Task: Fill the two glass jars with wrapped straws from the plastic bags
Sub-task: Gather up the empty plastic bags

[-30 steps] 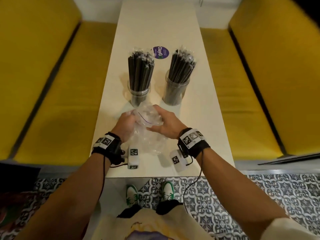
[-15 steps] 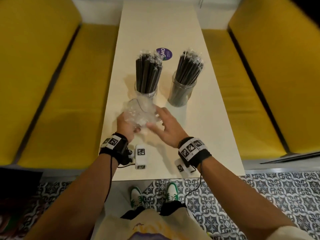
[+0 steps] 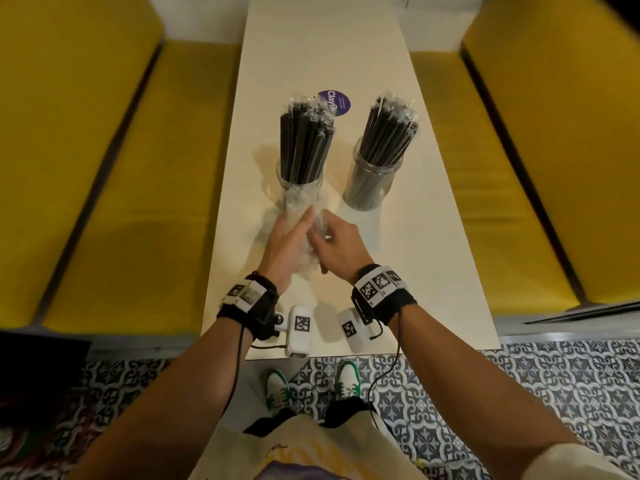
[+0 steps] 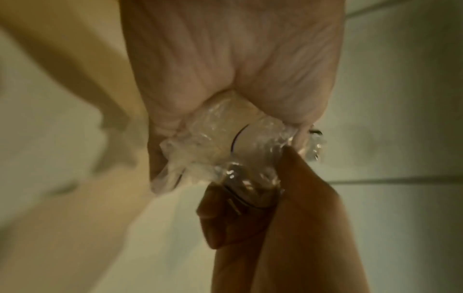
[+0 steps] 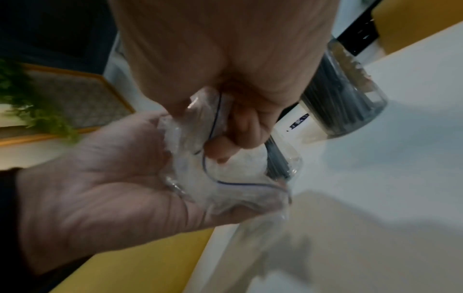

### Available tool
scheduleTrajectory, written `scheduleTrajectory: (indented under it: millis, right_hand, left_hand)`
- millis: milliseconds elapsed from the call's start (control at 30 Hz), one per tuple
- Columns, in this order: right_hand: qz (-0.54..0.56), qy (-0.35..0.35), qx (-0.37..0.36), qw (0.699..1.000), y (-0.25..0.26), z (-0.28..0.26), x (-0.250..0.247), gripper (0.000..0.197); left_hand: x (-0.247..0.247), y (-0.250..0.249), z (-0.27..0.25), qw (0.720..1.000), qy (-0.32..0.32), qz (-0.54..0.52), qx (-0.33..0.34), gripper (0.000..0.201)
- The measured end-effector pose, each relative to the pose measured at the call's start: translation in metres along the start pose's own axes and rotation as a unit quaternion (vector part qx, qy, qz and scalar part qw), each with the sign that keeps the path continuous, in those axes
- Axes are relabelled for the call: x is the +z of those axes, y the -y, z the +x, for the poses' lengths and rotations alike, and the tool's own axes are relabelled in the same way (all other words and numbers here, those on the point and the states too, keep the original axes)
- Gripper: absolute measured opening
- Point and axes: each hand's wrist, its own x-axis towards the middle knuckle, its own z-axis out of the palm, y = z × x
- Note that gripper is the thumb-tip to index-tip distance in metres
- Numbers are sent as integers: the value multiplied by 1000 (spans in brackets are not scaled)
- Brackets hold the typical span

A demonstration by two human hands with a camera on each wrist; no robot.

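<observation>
Two glass jars stand on the white table (image 3: 415,254), each packed with black wrapped straws: the left jar (image 3: 299,185) and the right jar (image 3: 372,192). Just in front of the left jar, both hands hold one crumpled clear plastic bag (image 3: 304,220) between them. My left hand (image 3: 287,244) grips the bag (image 4: 220,142) in its curled fingers. My right hand (image 3: 341,244) pinches the same bag (image 5: 238,190) from the other side, fingers curled round it. A thin dark line runs across the bag. No straws show inside it.
A round purple sticker (image 3: 334,103) lies behind the left jar. Yellow benches (image 3: 104,168) (image 3: 536,150) flank the narrow table on both sides. The table's front edge is near my wrists, with patterned floor tiles (image 3: 519,393) below.
The bag lay spread loosely under both hands; now it is bunched into a narrow bundle between them. Both hands have come closer together, up against the left jar.
</observation>
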Motion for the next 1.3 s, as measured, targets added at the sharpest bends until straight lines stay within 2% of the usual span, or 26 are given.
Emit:
scheduleTrajectory:
  millis: [67, 100, 133, 167, 233, 267, 333, 433, 500, 567, 600, 667, 733, 767, 833, 900, 933, 1000, 1133, 1300]
  right_hand:
    - [-20, 54, -15, 998, 2, -5, 2, 21]
    - [-27, 83, -19, 996, 1, -7, 1, 21]
    - [-32, 104, -26, 994, 1, -10, -1, 30]
    - [-37, 110, -39, 993, 0, -13, -3, 47]
    - [-56, 69, -77, 993, 0, -15, -7, 77]
    - [-80, 47, -100, 991, -1, -15, -9, 80]
    - [-105, 34, -117, 987, -3, -14, -8, 69]
    - [-44, 18, -83, 995, -9, -17, 2, 42]
    - [1, -45, -61, 997, -7, -19, 10, 28]
    - [33, -108, -19, 993, -5, -19, 14, 27]
    - [48, -122, 5, 991, -4, -19, 16, 26]
    - [59, -99, 24, 993, -1, -22, 19, 23]
    - [57, -27, -1, 998, 1, -30, 21, 28]
    - [63, 16, -6, 998, 1, -36, 20, 35]
    - [84, 91, -4, 992, -2, -48, 15, 55]
    - [78, 126, -14, 989, -8, -62, 8, 63]
    - [71, 132, -23, 988, -12, -70, 5, 61]
    - [70, 146, -18, 987, -22, -86, 3, 50]
    - [89, 193, 25, 977, -56, -130, 15, 32]
    - [40, 287, 75, 954, -112, -198, 46, 19]
  left_hand:
    - [-10, 6, 6, 995, 4, -95, -32, 97]
    - [-16, 6, 7, 994, -10, -103, -33, 91]
    - [-22, 7, 10, 994, -35, -98, -27, 79]
    - [-26, 5, 9, 994, -62, -88, -26, 66]
    - [-30, 2, 8, 994, -88, -53, -23, 38]
    - [-30, 2, 4, 997, -74, -32, -20, 29]
    - [-28, -1, -2, 1000, -8, 2, -24, 24]
    - [-27, -4, -11, 993, 107, -9, -55, 26]
    - [-28, -5, -16, 981, 164, -89, -53, 37]
    - [-28, -1, -21, 961, 182, -207, -30, 35]
    - [-28, 2, -23, 955, 165, -244, -19, 33]
    - [-26, 14, -23, 973, 88, -212, 31, 28]
    - [-23, 25, -26, 986, -46, -113, 109, 26]
    - [-23, 29, -29, 981, -109, -72, 141, 22]
    - [-25, 34, -38, 966, -192, -2, 176, 19]
    - [-31, 47, -50, 949, -231, 76, 201, 21]
    - [-34, 54, -57, 944, -242, 74, 211, 16]
    - [-39, 72, -72, 938, -273, 29, 210, 6]
    - [-50, 105, -113, 915, -330, 22, 230, 7]
    - [-110, 172, -152, 877, -447, -1, 176, 11]
